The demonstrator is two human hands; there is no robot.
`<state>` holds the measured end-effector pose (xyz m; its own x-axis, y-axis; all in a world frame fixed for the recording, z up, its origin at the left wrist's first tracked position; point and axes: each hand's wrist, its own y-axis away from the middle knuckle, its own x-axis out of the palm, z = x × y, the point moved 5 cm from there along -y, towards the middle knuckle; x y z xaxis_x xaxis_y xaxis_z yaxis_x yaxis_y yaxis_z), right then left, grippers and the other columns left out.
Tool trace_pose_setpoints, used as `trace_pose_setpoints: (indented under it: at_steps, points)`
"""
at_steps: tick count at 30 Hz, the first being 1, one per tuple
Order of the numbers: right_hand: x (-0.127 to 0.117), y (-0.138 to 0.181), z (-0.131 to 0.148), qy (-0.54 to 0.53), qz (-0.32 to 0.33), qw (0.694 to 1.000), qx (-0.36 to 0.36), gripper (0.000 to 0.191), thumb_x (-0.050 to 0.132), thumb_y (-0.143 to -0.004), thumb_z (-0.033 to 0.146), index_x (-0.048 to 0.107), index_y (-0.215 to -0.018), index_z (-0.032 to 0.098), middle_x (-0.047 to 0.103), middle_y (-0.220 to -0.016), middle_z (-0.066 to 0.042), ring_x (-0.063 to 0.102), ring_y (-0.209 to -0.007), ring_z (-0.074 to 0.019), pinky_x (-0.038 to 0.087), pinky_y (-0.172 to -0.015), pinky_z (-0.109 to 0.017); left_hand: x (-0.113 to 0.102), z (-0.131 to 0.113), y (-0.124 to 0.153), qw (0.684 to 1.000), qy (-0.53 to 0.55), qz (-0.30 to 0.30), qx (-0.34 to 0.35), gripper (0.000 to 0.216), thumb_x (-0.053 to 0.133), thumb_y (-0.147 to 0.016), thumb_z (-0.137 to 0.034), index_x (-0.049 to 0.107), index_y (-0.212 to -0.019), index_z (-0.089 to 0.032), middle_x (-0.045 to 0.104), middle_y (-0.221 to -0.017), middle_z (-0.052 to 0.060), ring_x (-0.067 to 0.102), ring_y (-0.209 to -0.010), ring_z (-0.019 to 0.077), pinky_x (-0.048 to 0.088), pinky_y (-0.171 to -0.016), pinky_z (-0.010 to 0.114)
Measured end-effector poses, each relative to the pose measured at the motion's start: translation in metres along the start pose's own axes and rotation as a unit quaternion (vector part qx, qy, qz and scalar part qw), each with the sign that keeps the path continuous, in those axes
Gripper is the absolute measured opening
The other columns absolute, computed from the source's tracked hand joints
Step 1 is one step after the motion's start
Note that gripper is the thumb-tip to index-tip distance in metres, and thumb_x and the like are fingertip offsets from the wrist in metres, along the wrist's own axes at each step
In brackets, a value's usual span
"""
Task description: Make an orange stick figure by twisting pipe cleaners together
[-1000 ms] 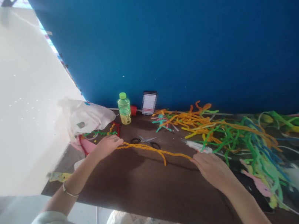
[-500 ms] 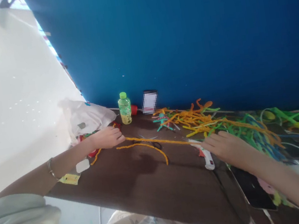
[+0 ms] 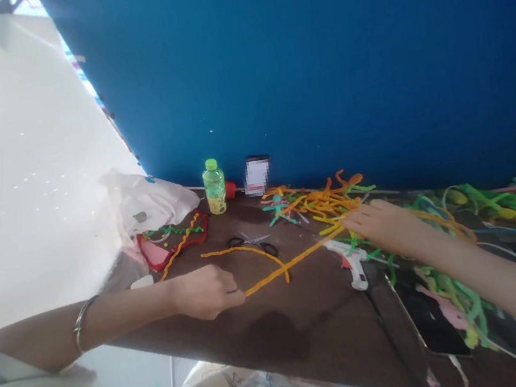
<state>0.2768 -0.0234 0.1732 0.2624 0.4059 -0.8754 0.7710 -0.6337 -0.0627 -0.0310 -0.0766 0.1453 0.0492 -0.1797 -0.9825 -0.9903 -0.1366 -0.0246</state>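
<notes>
A long orange pipe cleaner [image 3: 312, 250] runs slantwise between my two hands, low over the dark table [image 3: 241, 338]. My left hand [image 3: 209, 291] pinches its near end, fingers closed. My right hand [image 3: 376, 224] is closed round the other end, beside the heap of orange and yellow pipe cleaners [image 3: 324, 201]. Beneath the stretched strand lies a second, curved orange pipe cleaner [image 3: 242, 249]. Behind it are scissors [image 3: 258, 240] with dark handles. Past my left wrist rests a red-edged shape [image 3: 152, 261] with a wavy orange strand across it. A white glue gun [image 3: 357, 266] lies below my right hand.
A green-capped bottle [image 3: 216, 193] stands near the blue wall [image 3: 298, 71], right of a clear plastic bag [image 3: 157, 199]. Green pipe cleaners [image 3: 471, 304] spread around a dark phone-like device [image 3: 429, 316] under my right arm. The glue gun's cord [image 3: 387, 329] trails toward the front edge.
My left hand has come nearer and to the right with its end of the pipe cleaner, uncovering the red-edged shape and scissors. My right hand has moved slightly up, toward the heap.
</notes>
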Motion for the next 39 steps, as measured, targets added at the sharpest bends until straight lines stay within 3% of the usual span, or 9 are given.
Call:
trace_pose_setpoints:
  at_steps: [5,8,13,16,22,28,33,37,39]
  points:
    - [0.005,-0.016,-0.023,0.013,-0.005,1.000,0.022,0.022,0.046,-0.069,0.000,0.060,-0.073,0.016,0.061,-0.065,-0.008,0.046,-0.062,-0.0172,0.021,-0.061,-0.031,-0.012,0.002,-0.008,0.989,0.131,-0.032,-0.060,0.014,0.043,-0.073,-0.009,0.050,-0.077,-0.020,0.056,-0.066,0.003,0.050,-0.060,0.0148,0.034,-0.057,0.026]
    - [0.009,-0.024,-0.048,0.023,0.013,0.995,0.095,0.018,0.047,-0.069,0.001,0.061,-0.071,0.012,0.061,-0.061,-0.011,0.046,-0.057,-0.0141,0.017,-0.058,-0.031,-0.030,0.031,-0.021,0.972,0.184,-0.083,-0.121,0.011,0.043,-0.075,-0.012,0.050,-0.072,-0.020,0.051,-0.060,0.001,0.046,-0.055,0.0132,0.031,-0.054,0.025]
    - [0.016,-0.030,-0.101,0.031,0.084,0.949,0.301,0.024,0.045,-0.078,0.014,0.061,-0.063,0.003,0.060,-0.054,-0.016,0.049,-0.054,-0.0113,0.016,-0.056,-0.033,-0.068,0.081,-0.054,0.880,0.337,-0.253,-0.221,0.025,0.036,-0.084,-0.024,0.037,-0.059,-0.018,0.040,-0.049,-0.002,0.038,-0.047,0.0090,0.029,-0.050,0.023]
    - [0.016,-0.033,-0.123,0.024,0.088,0.925,0.370,0.043,0.036,-0.084,0.029,0.062,-0.066,0.000,0.059,-0.052,-0.016,0.051,-0.053,-0.0118,0.016,-0.055,-0.034,-0.079,0.062,-0.080,0.807,0.495,-0.293,-0.132,0.028,0.033,-0.086,-0.032,0.034,-0.062,-0.018,0.036,-0.048,-0.005,0.037,-0.044,0.0070,0.032,-0.049,0.022]
    - [0.010,-0.048,-0.133,0.005,0.074,0.911,0.407,0.054,0.028,-0.084,0.037,0.063,-0.075,-0.003,0.060,-0.057,-0.016,0.053,-0.057,-0.0137,0.019,-0.053,-0.035,-0.084,0.014,-0.103,0.734,0.595,-0.325,-0.045,0.034,0.040,-0.084,-0.041,0.031,-0.061,-0.018,0.030,-0.048,-0.007,0.037,-0.043,0.0047,0.031,-0.046,0.021]
    - [-0.005,-0.051,-0.123,-0.066,0.008,0.861,0.504,0.051,0.029,-0.086,0.033,0.063,-0.079,-0.004,0.060,-0.069,-0.020,0.053,-0.064,-0.0141,0.021,-0.053,-0.031,-0.088,-0.006,-0.121,0.740,0.578,-0.345,0.004,0.030,0.033,-0.087,-0.034,0.031,-0.061,-0.019,0.032,-0.049,-0.006,0.039,-0.045,0.0052,0.035,-0.048,0.021]
    - [-0.013,-0.054,-0.113,-0.069,0.016,0.805,0.588,0.025,0.045,-0.080,0.020,0.063,-0.091,0.005,0.063,-0.082,-0.019,0.049,-0.066,-0.0148,0.022,-0.055,-0.027,-0.087,-0.021,-0.126,0.806,0.487,-0.336,-0.001,0.025,0.032,-0.086,-0.023,0.031,-0.062,-0.018,0.037,-0.052,-0.005,0.040,-0.050,0.0057,0.036,-0.053,0.021]
    - [-0.019,-0.058,-0.107,-0.094,0.051,0.812,0.574,0.029,0.039,-0.083,0.020,0.060,-0.096,0.006,0.061,-0.087,-0.021,0.048,-0.069,-0.0167,0.022,-0.056,-0.028,-0.104,0.008,-0.097,0.849,0.380,-0.366,-0.036,0.023,0.037,-0.085,-0.021,0.037,-0.063,-0.018,0.043,-0.056,-0.004,0.041,-0.052,0.0060,0.037,-0.053,0.020]
    - [-0.022,-0.057,-0.099,-0.108,0.064,0.832,0.541,0.030,0.036,-0.084,0.022,0.060,-0.094,0.007,0.061,-0.085,-0.021,0.048,-0.068,-0.0173,0.021,-0.055,-0.029,-0.127,0.047,-0.067,0.827,0.325,-0.450,-0.092,0.022,0.040,-0.085,-0.025,0.040,-0.064,-0.018,0.045,-0.055,-0.004,0.042,-0.050,0.0060,0.036,-0.051,0.020]
